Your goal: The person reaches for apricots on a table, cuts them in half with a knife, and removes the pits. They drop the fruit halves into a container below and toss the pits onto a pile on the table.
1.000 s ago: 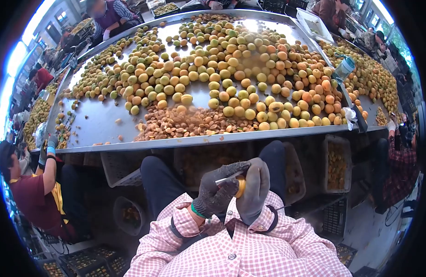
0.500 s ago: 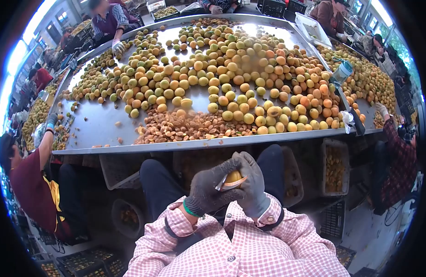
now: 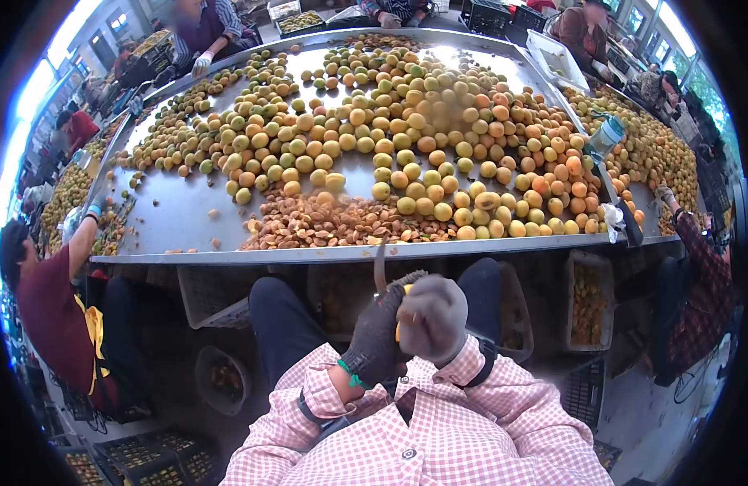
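My left hand (image 3: 377,334), in a dark knitted glove, is closed round a knife whose narrow blade (image 3: 380,269) points up toward the table edge. My right hand (image 3: 434,319), in a paler grey glove, is curled and pressed against it, slightly blurred. A yellow sliver (image 3: 398,330) shows between the hands; its full shape is hidden. Both hands are above my lap, below the metal table (image 3: 171,219). Yellow-green and orange round fruits (image 3: 309,146) are spread over the table. Near its front edge lies a heap of brown pits or pieces (image 3: 325,223).
A pale crate (image 3: 204,300) and a round container (image 3: 222,381) are below at left. Another crate of fruit (image 3: 587,304) is at right. A blue-green bottle (image 3: 607,136) stands by the right divider. People are at both sides and behind the table.
The blade has swung upright, and my right hand has curled into a fist-like shape. The cut fruit between my hands is now mostly hidden. The gloved hand across the table has drawn back.
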Demonstrator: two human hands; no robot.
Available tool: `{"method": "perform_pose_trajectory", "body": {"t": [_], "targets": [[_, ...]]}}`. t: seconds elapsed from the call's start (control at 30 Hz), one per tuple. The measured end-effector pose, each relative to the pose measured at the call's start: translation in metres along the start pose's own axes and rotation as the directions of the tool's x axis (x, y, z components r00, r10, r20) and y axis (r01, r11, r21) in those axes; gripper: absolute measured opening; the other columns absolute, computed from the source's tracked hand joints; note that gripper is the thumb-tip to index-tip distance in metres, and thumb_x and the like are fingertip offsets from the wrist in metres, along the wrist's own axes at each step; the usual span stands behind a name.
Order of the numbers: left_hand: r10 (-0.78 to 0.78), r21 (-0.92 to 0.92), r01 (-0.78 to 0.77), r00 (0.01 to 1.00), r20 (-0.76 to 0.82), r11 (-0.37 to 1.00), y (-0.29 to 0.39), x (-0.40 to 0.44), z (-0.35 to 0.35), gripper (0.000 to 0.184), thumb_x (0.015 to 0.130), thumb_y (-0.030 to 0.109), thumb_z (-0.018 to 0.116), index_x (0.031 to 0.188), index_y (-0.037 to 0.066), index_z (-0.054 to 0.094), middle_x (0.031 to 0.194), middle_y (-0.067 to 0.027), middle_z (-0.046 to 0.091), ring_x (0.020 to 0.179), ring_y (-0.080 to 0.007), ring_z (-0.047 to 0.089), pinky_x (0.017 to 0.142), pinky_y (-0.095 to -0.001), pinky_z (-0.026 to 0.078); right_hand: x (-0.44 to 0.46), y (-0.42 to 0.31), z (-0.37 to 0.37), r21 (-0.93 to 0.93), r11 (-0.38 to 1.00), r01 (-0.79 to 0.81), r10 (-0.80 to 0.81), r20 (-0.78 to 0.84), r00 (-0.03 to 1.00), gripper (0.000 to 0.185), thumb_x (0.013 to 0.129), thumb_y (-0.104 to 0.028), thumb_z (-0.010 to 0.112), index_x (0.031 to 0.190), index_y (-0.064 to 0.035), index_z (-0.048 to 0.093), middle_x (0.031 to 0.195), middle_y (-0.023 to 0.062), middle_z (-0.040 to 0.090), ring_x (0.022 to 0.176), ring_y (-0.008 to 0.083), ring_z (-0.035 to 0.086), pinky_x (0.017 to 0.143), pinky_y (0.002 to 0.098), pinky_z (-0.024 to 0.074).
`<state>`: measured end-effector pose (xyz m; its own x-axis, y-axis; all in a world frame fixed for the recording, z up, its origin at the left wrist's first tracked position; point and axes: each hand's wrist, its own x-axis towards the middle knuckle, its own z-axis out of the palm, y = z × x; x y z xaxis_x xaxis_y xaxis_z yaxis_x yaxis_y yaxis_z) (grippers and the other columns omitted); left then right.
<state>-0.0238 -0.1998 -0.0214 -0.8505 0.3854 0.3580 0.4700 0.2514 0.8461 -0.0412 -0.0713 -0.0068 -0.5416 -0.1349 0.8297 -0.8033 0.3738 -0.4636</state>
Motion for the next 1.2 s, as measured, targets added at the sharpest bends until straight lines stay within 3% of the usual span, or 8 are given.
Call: {"method": "perform_pose_trajectory", "body": {"t": [0.07,0.1,0.2,0.37,0.73,0.97,1.03,1.2], "targets": [[-0.603,-0.852,0.521,0.663,0.443,-0.054,0.0,0.003,-0.001,0.052,0.087,0.059,0.053,0.103,0.009,0.057,0.074,-0.0015,0.057,0.049,-0.0144,0.05,0.044,-0.0241,0.04,0.003,-0.016,0.004,0.618,0.514,-0.595,0.742,0.027,0.67,0.017,0.093,-0.013,0.05,0.077,-0.0075,0.052,0.074,0.0041,0.053,0.061,0.0154,0.051,0.054,0.027,0.0406],[-0.605,-0.778,0.474,0.781,0.156,0.412,-0.005,0.008,0.002,0.059,0.083,0.071,0.046,0.079,0.012,0.051,0.053,0.0054,0.035,0.036,-0.0091,0.027,0.036,-0.0224,0.021,-0.003,-0.005,0.008,0.677,0.401,-0.617,0.832,0.012,0.554,0.028,0.099,-0.019,0.042,0.076,-0.0067,0.051,0.069,0.0032,0.051,0.057,0.0111,0.048,0.05,0.0235,0.0372],[-0.633,-0.862,0.506,0.652,0.417,-0.047,-0.006,0.015,-0.028,0.057,0.084,0.068,0.048,0.068,0.014,0.041,0.05,0.0066,0.026,0.038,-0.0072,0.027,0.037,-0.0227,0.022,-0.023,0.012,0.001,0.725,0.088,-0.683,0.897,0.24,0.371,0.032,0.1,-0.027,0.04,0.077,-0.0074,0.051,0.064,0.003,0.049,0.052,0.0112,0.046,0.046,0.0229,0.0347],[-0.644,-0.846,0.531,0.664,0.379,0.049,-0.024,0.004,-0.033,0.055,0.084,0.067,0.05,0.073,0.013,0.044,0.052,0.0062,0.028,0.039,-0.0071,0.026,0.037,-0.023,0.022,-0.042,0.037,-0.008,0.491,-0.161,-0.856,0.917,0.395,0.054,0.026,0.097,-0.031,0.05,0.086,-0.0071,0.055,0.073,0.0005,0.056,0.06,0.008,0.052,0.053,0.0205,0.0433],[-0.733,-0.812,0.582,0.533,0.423,-0.045,-0.041,0.002,-0.005,0.044,0.095,0.044,0.05,0.126,0.013,0.049,0.083,-0.0012,0.057,0.066,-0.0118,0.057,0.053,-0.0259,0.047,-0.056,0.037,0.014,0.3,0.769,-0.564,0.484,0.302,0.821,0.046,0.079,-0.009,0.069,0.123,-0.0088,0.054,0.122,0.011,0.052,0.113,0.0262,0.053,0.096,0.0345,0.0421],[-0.499,-0.331,0.548,0.837,0.227,0.769,-0.062,-0.007,-0.01,0.033,0.093,0.038,0.057,0.111,0.012,0.06,0.081,0.0007,0.057,0.068,-0.0104,0.056,0.055,-0.0259,0.048,-0.049,0.028,0.006,-0.244,0.824,-0.511,0.56,0.215,0.8,0.024,0.08,-0.017,0.069,0.098,-0.007,0.057,0.106,0.0089,0.063,0.099,0.0281,0.06,0.083,0.038,0.0497],[-0.613,-0.511,0.681,0.718,0.33,0.524,-0.058,-0.003,-0.014,0.03,0.093,0.033,0.057,0.113,0.01,0.059,0.074,0.0009,0.055,0.061,-0.0101,0.053,0.049,-0.0249,0.044,-0.043,0.027,-0.001,0.504,-0.029,-0.863,0.97,0.222,0.098,0.014,0.09,-0.016,0.06,0.1,-0.0073,0.054,0.099,0.0063,0.063,0.095,0.0208,0.062,0.076,0.0339,0.0527],[-0.658,-0.65,0.697,0.646,0.386,0.303,-0.052,0.002,-0.02,0.027,0.094,0.027,0.056,0.112,0.008,0.059,0.061,0.0028,0.049,0.045,-0.0068,0.042,0.037,-0.0203,0.031,-0.055,0.034,-0.026,0.662,-0.424,-0.618,0.757,0.634,0.16,0.023,0.093,-0.015,0.057,0.114,-0.0058,0.053,0.102,0.0051,0.06,0.095,0.0154,0.06,0.076,0.0283,0.0515]]}}
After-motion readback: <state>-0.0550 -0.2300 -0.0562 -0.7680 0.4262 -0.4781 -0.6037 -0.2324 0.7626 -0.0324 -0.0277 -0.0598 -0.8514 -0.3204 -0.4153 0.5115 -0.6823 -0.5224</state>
